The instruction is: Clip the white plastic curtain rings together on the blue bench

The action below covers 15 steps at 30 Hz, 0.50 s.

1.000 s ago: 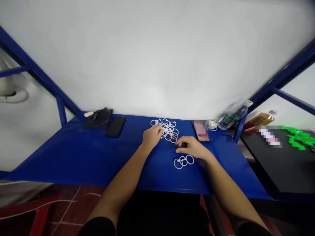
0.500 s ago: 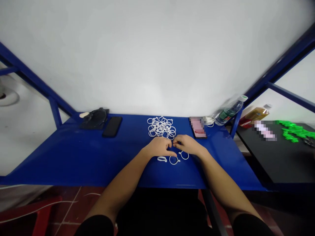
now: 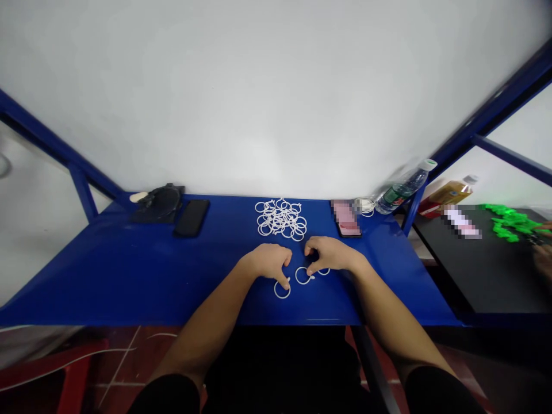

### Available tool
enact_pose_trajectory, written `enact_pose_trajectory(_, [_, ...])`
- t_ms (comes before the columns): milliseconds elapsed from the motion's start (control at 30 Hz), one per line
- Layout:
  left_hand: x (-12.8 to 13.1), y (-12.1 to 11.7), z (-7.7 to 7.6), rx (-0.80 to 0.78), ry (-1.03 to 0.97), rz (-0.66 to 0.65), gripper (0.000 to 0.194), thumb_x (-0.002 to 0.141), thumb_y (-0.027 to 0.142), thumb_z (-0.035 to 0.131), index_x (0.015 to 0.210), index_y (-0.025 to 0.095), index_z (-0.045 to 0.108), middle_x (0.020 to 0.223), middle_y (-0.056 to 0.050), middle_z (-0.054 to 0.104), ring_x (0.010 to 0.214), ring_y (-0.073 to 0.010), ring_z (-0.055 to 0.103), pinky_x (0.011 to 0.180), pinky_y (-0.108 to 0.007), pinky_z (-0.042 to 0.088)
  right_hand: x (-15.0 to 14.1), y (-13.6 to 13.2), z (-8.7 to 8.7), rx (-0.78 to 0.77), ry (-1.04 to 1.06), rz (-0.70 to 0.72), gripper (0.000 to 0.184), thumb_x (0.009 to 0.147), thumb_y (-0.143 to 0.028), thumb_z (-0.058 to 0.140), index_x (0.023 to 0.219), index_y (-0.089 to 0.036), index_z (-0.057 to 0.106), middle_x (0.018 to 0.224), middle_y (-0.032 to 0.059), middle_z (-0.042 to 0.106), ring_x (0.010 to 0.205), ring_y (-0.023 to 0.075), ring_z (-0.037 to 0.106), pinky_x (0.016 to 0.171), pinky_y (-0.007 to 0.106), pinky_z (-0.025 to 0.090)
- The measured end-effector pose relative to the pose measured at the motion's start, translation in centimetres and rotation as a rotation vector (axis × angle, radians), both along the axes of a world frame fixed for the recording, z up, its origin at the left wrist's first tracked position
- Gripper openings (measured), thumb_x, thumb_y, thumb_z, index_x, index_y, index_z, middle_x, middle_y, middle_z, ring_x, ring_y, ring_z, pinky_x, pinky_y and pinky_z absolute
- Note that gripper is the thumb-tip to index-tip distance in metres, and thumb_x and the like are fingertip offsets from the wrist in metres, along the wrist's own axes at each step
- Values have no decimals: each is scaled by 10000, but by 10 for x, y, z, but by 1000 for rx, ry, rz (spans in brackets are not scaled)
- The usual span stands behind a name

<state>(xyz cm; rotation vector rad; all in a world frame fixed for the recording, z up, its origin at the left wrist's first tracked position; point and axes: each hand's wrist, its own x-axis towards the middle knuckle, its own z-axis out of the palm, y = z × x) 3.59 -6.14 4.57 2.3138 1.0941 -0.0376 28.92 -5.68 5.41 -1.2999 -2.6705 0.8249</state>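
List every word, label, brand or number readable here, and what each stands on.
Nothing is readable.
Green label on the clear bottle: too small and blurred.
Lit phone screen on the blue table: pixelated.
Pale item on the black table: pixelated.
White rings: no lettering visible.

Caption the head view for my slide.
Left hand and right hand at three loose white rings on a blue tabletop, nearer the wearer than an overlapping pile of white rings.
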Motion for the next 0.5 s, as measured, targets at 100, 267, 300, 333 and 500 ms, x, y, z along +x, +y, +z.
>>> enact_pose_trajectory(100, [3,1,-2,0,-18,12,274,637,427,880,755,258,700,733,5,712,710,-210,659,612,-287,392,-5,1,-4,17,21,16,305,744,-357,891,936,-202,710,932,22,694,792,170,606,660,254,383])
enact_pose_trajectory(267, [4,7,-1,152,-183,83,83,833,239,671,759,238,709,756,-1,731,688,-176,647,619,-291,399,-4,5,-5,19,48,-42,181,790,-260,829,906,-193,708,852,-2,681,699,130,561,616,242,347])
enact_pose_trajectory(300, [4,7,0,205,-217,115,90,850,238,657,777,237,709,771,-5,735,710,-180,654,629,-294,408,-2,5,-4,20,48,-50,181,784,-249,830,908,-192,711,850,-4,682,699,128,562,617,241,348])
enact_pose_trajectory(333, [5,8,0,255,-252,149,94,866,243,649,793,236,709,790,-9,741,734,-186,661,641,-297,420,-1,5,-3,19,51,-54,183,780,-238,830,914,-193,714,850,-5,684,702,127,566,622,239,353])
enact_pose_trajectory(500, [10,9,-3,412,-397,259,74,906,277,674,853,234,705,838,2,756,777,-176,678,683,-291,455,-2,4,-1,56,161,-37,167,845,-140,712,1001,-195,732,845,-4,708,697,129,599,655,239,400])
